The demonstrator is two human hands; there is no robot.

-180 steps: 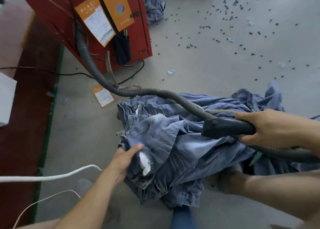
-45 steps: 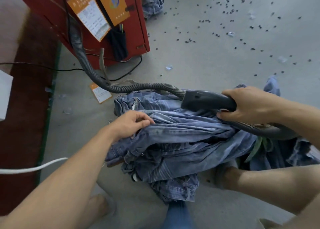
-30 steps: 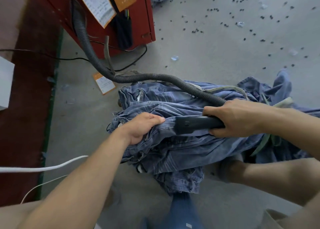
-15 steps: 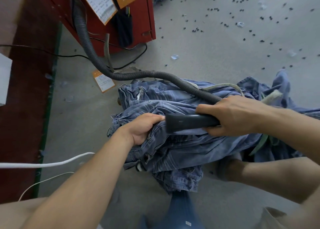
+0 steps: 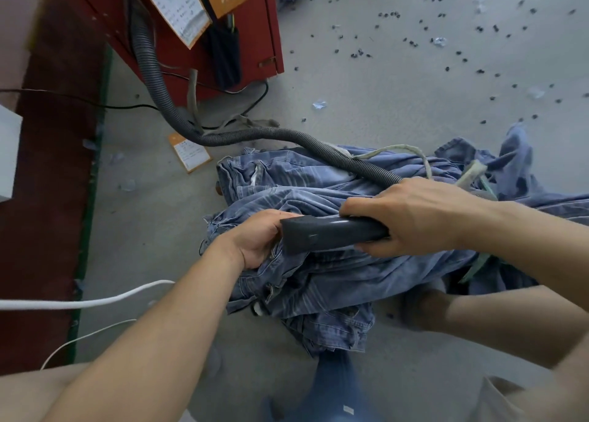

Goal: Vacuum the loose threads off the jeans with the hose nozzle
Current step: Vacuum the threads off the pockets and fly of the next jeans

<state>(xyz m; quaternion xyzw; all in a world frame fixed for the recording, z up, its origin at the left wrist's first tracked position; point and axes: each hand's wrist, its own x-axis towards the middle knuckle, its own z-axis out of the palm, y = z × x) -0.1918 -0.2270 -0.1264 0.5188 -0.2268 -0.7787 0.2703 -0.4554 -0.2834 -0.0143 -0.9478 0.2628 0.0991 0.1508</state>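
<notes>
- The nozzle (image 5: 331, 235) is down on the denim now, at centre frame. A second and a half back it rode high above the pile; since then the right hand (image 5: 411, 214) has brought it down and slid it leftward.
- That right hand is wrapped around the nozzle's rear end, fingers curled under and thumb side on top, a firm hold.
- The nozzle's mouth now sits right against the left hand (image 5: 258, 240), closer than half a second ago.
- The left hand is bunching a fold of the jeans (image 5: 318, 281), fingers curled into the cloth just left of centre, holding it taut for the suction. Its fingertips are hidden behind the nozzle's mouth.
- The jeans are heaped on the grey floor (image 5: 382, 87) in the middle of the frame, spilling toward the right edge and lower centre.
- The hose (image 5: 242, 134) snakes from the red machine (image 5: 255, 23) at upper left, across the top of the pile, and disappears behind the right hand.
- My read: this is an active pass, nozzle working the fold the left hand presents. Whether threads are lifting I cannot tell; none are visible at this size.
- Most of the heap looks yet to be covered, so expect the cloth to be re-gripped and turned.
- Watch for the nozzle sucking in loose fabric beside those fingers.
</notes>
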